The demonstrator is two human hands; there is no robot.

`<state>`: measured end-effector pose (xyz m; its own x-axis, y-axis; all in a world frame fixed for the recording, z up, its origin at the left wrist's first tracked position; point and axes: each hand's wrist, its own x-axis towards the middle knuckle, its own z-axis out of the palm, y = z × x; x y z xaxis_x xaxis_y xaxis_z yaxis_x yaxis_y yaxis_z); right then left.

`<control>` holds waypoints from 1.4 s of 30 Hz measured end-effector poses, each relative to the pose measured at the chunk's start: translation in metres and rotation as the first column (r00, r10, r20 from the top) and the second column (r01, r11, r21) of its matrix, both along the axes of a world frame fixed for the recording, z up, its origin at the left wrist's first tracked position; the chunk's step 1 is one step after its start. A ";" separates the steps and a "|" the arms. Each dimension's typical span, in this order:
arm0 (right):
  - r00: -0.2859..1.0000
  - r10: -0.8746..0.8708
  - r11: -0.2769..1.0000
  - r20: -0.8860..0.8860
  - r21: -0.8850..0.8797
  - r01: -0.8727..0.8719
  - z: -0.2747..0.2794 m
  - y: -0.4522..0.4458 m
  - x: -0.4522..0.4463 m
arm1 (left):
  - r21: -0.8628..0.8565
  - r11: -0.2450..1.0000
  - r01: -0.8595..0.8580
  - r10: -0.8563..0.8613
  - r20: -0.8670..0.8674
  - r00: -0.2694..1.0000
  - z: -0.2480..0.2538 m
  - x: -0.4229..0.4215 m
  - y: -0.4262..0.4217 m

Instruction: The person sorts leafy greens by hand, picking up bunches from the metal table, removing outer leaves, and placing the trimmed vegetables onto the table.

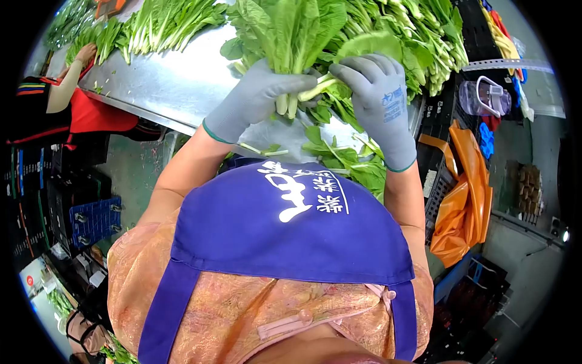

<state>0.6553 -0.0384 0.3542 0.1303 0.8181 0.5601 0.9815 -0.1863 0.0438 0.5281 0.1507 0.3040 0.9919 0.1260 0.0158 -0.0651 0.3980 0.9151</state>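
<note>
My left hand (pixel 260 91), in a grey glove, is closed round the stems of a bunch of leafy greens (pixel 294 36), held upright with the pale stem ends poking out below. Also gloved, my right hand (pixel 376 91) pinches a single leafy stalk (pixel 319 88) beside the bunch, and its pale end points at my left fingers. Under the hands, loose leaves (pixel 351 161) lie on the metal table near my apron. A big heap of greens (pixel 418 42) rises behind my right hand.
The metal table (pixel 176 79) carries more greens (pixel 163 24) at its far left. A co-worker's hand (pixel 86 53) touches greens at the left edge. Black crates (pixel 436 112), an orange plastic sheet (pixel 464 194) and a clear jug (pixel 485 97) are at right.
</note>
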 end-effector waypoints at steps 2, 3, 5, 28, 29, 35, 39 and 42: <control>0.989 -0.136 0.988 0.060 0.081 0.131 0.001 -0.001 -0.005 | 0.089 0.995 -0.046 0.045 0.009 0.999 0.002 0.002 -0.008; 0.975 -0.205 0.973 0.088 0.127 0.193 0.002 -0.002 -0.007 | 0.199 0.977 -0.073 0.074 0.000 0.997 0.000 0.000 -0.006; 0.956 -0.290 0.952 0.050 0.120 0.282 0.010 -0.014 -0.007 | 0.048 0.990 -0.130 0.136 -0.143 0.980 -0.005 0.009 -0.003; -0.013 0.090 0.958 -0.996 0.083 0.276 -0.014 -0.023 0.020 | 0.135 0.936 -0.326 0.324 0.042 0.945 0.008 0.022 -0.023; -0.023 0.113 0.970 -0.993 0.105 0.220 -0.019 -0.017 0.014 | 0.107 0.944 -0.313 0.309 0.049 0.950 0.009 0.025 -0.026; -0.074 0.524 0.836 -0.848 0.496 0.236 -0.045 0.011 -0.005 | 0.007 0.919 -0.394 0.393 0.054 0.918 0.006 0.026 -0.036; -0.091 0.627 0.772 -0.774 0.601 0.208 -0.053 0.015 -0.006 | 0.039 0.873 -0.487 0.485 0.055 0.873 0.001 0.023 -0.032; -0.426 0.663 0.745 -0.616 0.599 0.294 -0.058 0.014 -0.001 | 0.184 0.868 -0.460 0.408 0.263 0.874 -0.006 0.020 -0.021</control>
<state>0.6539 -0.0242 0.2963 0.6639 0.7377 0.1229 -0.4356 0.5150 -0.7382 0.5484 0.1294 0.2984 0.8070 0.5096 0.2986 -0.3800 0.0610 0.9230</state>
